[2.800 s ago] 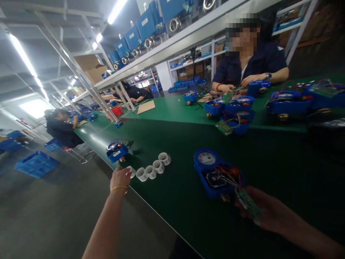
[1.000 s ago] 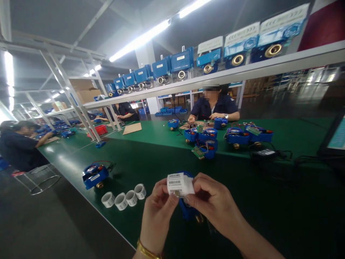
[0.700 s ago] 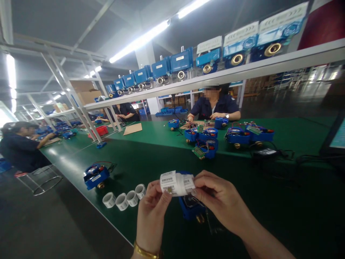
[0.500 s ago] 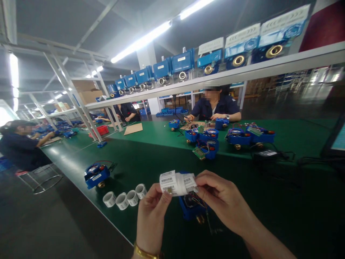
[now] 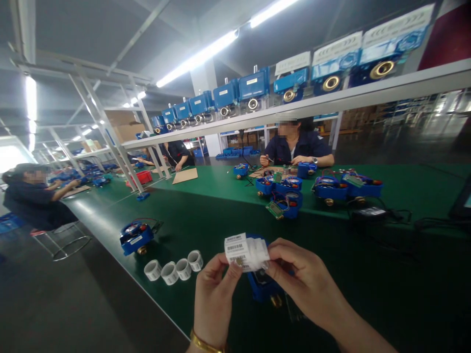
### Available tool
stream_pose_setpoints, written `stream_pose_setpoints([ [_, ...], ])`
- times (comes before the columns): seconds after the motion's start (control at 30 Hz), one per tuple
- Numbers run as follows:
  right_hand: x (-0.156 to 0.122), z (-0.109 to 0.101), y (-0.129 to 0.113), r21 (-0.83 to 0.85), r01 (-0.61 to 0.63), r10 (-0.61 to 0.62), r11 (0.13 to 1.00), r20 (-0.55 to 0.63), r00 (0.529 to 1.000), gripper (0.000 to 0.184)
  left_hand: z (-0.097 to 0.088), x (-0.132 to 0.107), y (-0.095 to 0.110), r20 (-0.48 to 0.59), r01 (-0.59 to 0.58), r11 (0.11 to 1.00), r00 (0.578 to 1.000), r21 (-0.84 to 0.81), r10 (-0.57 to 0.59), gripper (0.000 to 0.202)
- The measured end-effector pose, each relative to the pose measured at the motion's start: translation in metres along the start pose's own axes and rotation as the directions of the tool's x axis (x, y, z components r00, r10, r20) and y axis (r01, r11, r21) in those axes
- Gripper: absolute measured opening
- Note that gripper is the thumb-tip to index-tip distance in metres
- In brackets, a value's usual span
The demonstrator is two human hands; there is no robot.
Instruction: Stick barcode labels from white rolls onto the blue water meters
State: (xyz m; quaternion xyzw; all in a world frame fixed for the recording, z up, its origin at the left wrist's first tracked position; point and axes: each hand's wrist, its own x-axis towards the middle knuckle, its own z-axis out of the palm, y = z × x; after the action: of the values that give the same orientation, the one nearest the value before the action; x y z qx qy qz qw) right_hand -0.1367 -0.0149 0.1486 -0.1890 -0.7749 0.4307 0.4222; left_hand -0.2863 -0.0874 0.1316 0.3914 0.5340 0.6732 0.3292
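Between my hands is a small roll of white barcode labels (image 5: 246, 251), raised over the green bench (image 5: 195, 211). My left hand (image 5: 215, 294) pinches its left side, thumb in front. The fingers of my right hand (image 5: 301, 272) are closed on the right end of the label strip. Behind and below the labels sits an open blue meter housing (image 5: 263, 289) with a brass fitting, partly hidden by my hands. Several small label rolls (image 5: 170, 273) stand in a row on the bench, left of my left hand. Beyond them rests another open blue meter (image 5: 136, 239) with wires showing.
Several open blue meters (image 5: 289, 203) with loose wires and circuit boards lie across the bench. A black power adapter (image 5: 371, 214) and cables are at the right. Finished blue meters (image 5: 253, 86) line the overhead shelf (image 5: 235, 120). A co-worker (image 5: 298, 144) sits opposite; others work at left.
The right end of the label strip has come closer to the roll and its barcode now hardly shows. The whole view has shifted slightly; both hands keep their grip.
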Motion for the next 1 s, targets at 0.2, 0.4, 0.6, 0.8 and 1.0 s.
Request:
stream_pose_setpoints([
  [0.2,-0.0001,-0.0073,0.0034,-0.03,-0.008,0.007,1.0,-0.022,1.0,0.014,0.0002,0.0019,0.0024,-0.031,0.0,0.998,1.0,-0.056,-0.002,0.019],
  [0.4,-0.0001,-0.0104,0.0051,-0.039,-0.001,0.0,0.999,-0.042,0.999,0.013,0.0013,0.001,0.0066,-0.038,0.001,0.997,0.999,-0.074,-0.004,0.02],
  [0.6,-0.0007,-0.0104,0.006,-0.041,0.001,-0.002,0.999,-0.042,0.999,0.013,0.001,-0.0007,0.0043,-0.034,-0.02,0.996,0.999,-0.083,0.017,0.015],
  [0.8,-0.0013,-0.0074,0.0057,-0.05,-0.011,0.01,0.999,-0.007,1.0,0.01,0.0019,-0.0027,0.0052,-0.018,-0.035,0.999,0.999,-0.012,0.035,0.014],
  [1.0,0.0002,-0.0042,0.0073,-0.091,0.029,-0.033,0.995,-0.045,0.998,0.012,0.0017,-0.0024,0.0045,-0.01,-0.062,0.998,0.998,0.008,0.062,0.014],
])
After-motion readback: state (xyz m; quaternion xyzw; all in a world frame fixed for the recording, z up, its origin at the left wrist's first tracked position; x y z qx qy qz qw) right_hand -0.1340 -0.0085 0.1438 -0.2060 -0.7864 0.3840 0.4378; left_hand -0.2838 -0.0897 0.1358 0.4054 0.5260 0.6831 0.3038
